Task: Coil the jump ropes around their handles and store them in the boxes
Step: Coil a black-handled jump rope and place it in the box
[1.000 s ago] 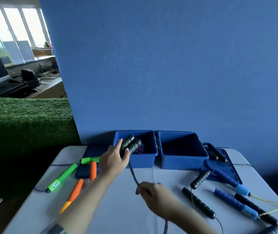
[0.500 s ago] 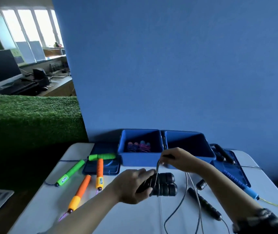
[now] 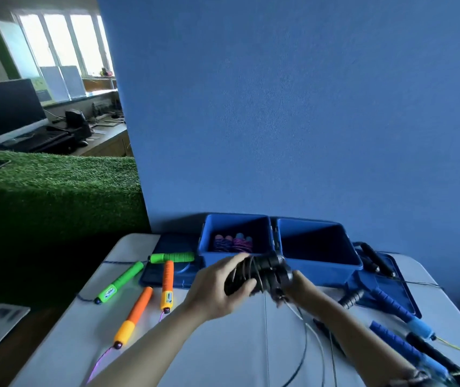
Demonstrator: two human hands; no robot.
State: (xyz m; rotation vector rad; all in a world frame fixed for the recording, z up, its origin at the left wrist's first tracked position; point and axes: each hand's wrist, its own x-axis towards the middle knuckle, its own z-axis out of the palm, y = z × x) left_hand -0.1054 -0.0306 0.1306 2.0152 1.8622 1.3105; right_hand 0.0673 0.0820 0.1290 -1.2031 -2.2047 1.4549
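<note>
Both forearms bare, reaching in from the bottom edge and converging mid-frame. Left hand (image 3: 217, 286) palm turned inward, fingers and thumb curled around the black handles (image 3: 254, 275), wrist roughly straight. Right hand (image 3: 293, 283) mostly hidden behind that bundle, motion-blurred; appears to pinch the cord (image 3: 305, 331) right at the handles, exact finger pose unclear. Hands nearly touching, raised above the table.

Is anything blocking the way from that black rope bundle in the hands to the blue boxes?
Nothing visible. The black handles are held just in front of the left box, which already holds a coiled rope; the right box looks empty.
</note>
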